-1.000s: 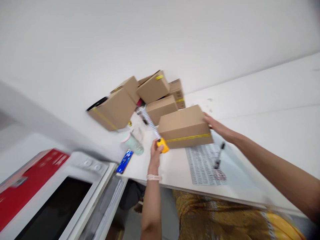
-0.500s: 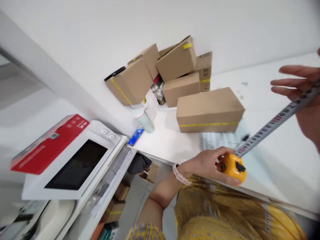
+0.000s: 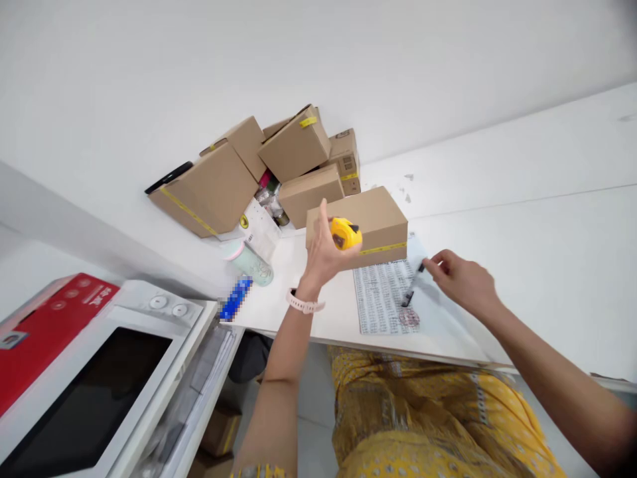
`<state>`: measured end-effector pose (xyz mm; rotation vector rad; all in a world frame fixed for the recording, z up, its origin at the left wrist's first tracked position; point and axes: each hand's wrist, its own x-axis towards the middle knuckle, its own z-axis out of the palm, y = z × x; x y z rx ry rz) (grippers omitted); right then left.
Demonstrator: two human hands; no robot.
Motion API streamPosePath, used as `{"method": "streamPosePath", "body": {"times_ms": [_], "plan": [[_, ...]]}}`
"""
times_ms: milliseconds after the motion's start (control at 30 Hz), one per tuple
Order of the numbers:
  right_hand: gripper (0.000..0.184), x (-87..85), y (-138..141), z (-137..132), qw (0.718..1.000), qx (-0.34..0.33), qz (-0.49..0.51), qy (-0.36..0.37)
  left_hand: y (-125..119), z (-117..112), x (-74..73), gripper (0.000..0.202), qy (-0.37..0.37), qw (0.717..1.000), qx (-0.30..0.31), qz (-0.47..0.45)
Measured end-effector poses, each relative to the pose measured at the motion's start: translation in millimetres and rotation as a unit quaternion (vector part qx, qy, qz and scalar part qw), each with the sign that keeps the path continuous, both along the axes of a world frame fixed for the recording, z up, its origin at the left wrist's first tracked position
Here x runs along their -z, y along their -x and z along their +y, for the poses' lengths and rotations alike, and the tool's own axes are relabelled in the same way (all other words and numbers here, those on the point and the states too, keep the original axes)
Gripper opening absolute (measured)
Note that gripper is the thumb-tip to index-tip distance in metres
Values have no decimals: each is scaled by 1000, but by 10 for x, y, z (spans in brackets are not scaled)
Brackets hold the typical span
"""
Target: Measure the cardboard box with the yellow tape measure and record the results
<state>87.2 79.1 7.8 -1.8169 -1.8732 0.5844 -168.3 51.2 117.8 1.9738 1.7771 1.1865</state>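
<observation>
My left hand (image 3: 323, 255) is raised over the white table (image 3: 522, 279) and holds a yellow tape measure (image 3: 345, 234) in its fingers, the tape wound in. Just behind it lies a long cardboard box (image 3: 365, 222) with a yellow tape band. My right hand (image 3: 460, 279) reaches down to a black pen (image 3: 412, 287) that lies on a printed sheet of paper (image 3: 385, 299); its fingertips are at the pen's upper end and look pinched on it.
Several cardboard boxes (image 3: 249, 172) are piled against the wall at the table's far corner, with a pale green bottle (image 3: 249, 261) in front. A white machine with a dark screen (image 3: 94, 392) and a red box (image 3: 34, 332) stands at the left.
The tape has wound back into the case. My left hand rose with it towards the long box. My right hand let go of the tape and came down to the pen.
</observation>
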Motion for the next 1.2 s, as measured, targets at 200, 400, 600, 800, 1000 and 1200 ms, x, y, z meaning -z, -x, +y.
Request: {"method": "streamPosePath", "body": {"times_ms": [200, 400, 600, 800, 1000, 1200], "plan": [[45, 366, 286, 117, 995, -55, -68, 53, 244, 710, 56, 82, 6, 975, -80, 208], [40, 370, -121, 68, 984, -97, 125, 84, 71, 610, 353, 53, -28, 974, -61, 215], [31, 370, -657, -267, 840, -33, 532, 101, -442, -88, 1314, 48, 64, 956, 167, 234], [47, 403, -350, -239, 852, -13, 520, 52, -494, 111, 1671, 103, 159, 915, 269, 254], [51, 445, -153, 161, 880, -13, 453, 143, -541, 409, 1631, 105, 202, 915, 274, 217], [43, 560, -77, 432, 941, -25, 331, 71, -567, 410, 1616, 85, 202, 933, 258, 149]]}}
